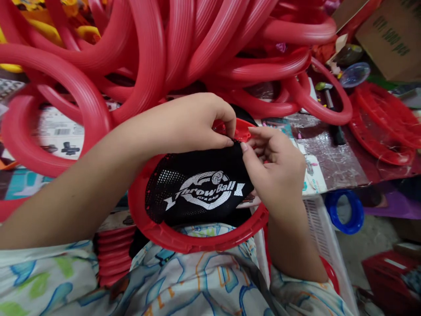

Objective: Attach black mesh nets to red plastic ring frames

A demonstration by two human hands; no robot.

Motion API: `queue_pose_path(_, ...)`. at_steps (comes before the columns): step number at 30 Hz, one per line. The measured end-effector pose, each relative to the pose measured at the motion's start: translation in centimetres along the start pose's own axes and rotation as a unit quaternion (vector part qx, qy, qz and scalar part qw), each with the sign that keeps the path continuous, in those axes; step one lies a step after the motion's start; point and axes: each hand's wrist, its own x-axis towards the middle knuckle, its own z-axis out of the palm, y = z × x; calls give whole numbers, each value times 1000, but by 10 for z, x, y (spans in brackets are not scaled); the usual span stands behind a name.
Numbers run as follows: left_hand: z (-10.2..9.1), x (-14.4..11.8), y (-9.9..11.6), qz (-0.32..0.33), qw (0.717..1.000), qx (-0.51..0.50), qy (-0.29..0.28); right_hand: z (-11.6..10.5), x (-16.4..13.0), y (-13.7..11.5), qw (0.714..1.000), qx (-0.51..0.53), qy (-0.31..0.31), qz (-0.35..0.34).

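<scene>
A red plastic ring [194, 243] rests against my body at the table's front edge. Inside it hangs black mesh fabric [171, 175] with a white printed "Throw Ball" logo. Along the left side the fabric meets the ring. At the ring's far rim, my left hand [210, 125] pinches the fabric's edge between thumb and fingers. Close to its right, my right hand [272, 164] has thumb and fingertips closed on the same edge, by the red rim. The exact spot between the fingertips is partly hidden.
A big heap of red ribbed rings [177, 44] fills the far side. More red rings [381, 127] lie at the right, near a hammer-like tool [333, 114]. A cardboard box [391, 39] stands far right. A blue ring [344, 221] and a white crate [324, 237] are below.
</scene>
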Motion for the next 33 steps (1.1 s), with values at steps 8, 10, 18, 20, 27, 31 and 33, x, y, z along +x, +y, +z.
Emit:
queue_pose_path(8, 7, -10, 3, -42, 998, -40, 39, -1, 2, 0, 998, -49, 33, -30)
queue_pose_path(10, 9, -11, 3, -38, 997, -31, 52, 0, 2, -1, 998, -56, 25, -33)
queue_pose_path(18, 15, -14, 7, -49, 996, 3, 78, 1, 2, -3, 998, -65, 13, 6)
queue_pose_path(20, 16, -13, 7, -52, 996, 7, 78, 3, 2, -3, 998, -63, 14, 6)
queue_pose_path(27, 20, -11, 8, -71, 993, 36, 86, 4, 2, -1, 996, -83, 16, -12)
queue_pose_path(31, 22, -12, 10, -78, 990, 59, 97, 3, 2, 0, 990, -113, 22, -78)
queue_pose_path(33, 22, -12, 10, -62, 992, 54, 94, 4, 3, 1, 987, -126, 19, -94)
